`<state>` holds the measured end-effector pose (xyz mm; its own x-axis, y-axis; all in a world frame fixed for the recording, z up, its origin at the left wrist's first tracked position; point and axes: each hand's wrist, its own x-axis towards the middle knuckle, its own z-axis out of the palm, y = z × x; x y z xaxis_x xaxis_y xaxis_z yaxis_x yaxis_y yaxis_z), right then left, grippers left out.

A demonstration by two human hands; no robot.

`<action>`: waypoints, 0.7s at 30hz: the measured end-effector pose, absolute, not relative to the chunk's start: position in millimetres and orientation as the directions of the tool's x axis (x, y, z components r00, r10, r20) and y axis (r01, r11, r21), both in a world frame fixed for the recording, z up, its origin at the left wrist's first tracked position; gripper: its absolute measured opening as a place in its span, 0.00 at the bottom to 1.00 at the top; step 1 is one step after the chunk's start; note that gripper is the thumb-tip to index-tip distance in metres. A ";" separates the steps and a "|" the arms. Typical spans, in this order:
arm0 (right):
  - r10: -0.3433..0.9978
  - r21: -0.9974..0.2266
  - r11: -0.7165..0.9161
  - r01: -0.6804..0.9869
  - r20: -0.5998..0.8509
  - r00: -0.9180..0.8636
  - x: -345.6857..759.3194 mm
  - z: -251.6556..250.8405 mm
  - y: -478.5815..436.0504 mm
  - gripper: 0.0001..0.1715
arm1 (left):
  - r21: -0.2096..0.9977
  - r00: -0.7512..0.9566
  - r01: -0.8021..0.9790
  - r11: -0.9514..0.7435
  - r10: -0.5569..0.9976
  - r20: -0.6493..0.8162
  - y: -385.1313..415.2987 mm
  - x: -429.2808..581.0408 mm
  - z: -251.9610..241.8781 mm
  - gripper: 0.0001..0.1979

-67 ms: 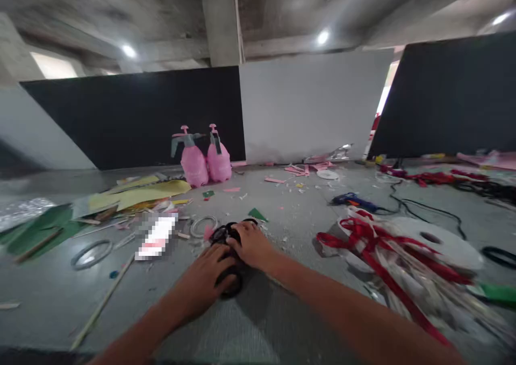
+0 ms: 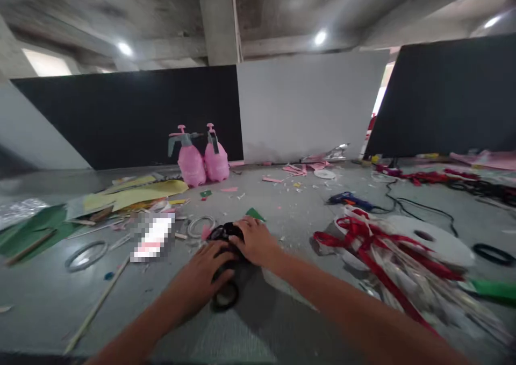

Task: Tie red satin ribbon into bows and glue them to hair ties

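Note:
Both my hands rest on a cluster of black rings (image 2: 223, 296) lying on the grey table (image 2: 250, 327). My left hand (image 2: 201, 279) lies over the near rings with its fingers curled onto them. My right hand (image 2: 253, 240) covers the far rings, fingers bent down around one. Most of the rings are hidden under my hands; one loop shows at the near edge.
Two pink spray bottles (image 2: 200, 159) stand at the back. Yellow and green paper sheets (image 2: 133, 195) lie at left, with loose grey rings (image 2: 83, 255) and a thin stick (image 2: 97, 306). A pile of red and white ribbon (image 2: 387, 247) and a blue glue gun (image 2: 349, 199) are at right.
The view shifted slightly; both hands stay on the black rings, and the near loop shows a little more below my left hand.

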<state>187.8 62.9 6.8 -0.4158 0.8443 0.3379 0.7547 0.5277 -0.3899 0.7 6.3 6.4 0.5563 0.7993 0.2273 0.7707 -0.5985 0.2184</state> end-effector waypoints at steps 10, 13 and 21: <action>0.975 -0.282 0.055 0.958 0.223 0.010 470.9 53.1 64.0 0.17 | 0.297 0.517 0.705 -0.644 0.753 0.407 36.5 73.3 28.6 0.11; 0.981 -0.253 -0.075 0.964 0.156 0.118 531.0 44.6 45.9 0.15 | 0.262 0.529 0.722 -0.640 0.755 0.386 48.9 94.4 28.1 0.11; 0.988 -0.351 0.040 0.935 0.151 0.015 534.7 17.7 38.5 0.15 | 0.155 0.328 0.927 -0.342 0.938 0.112 111.4 109.8 12.6 0.14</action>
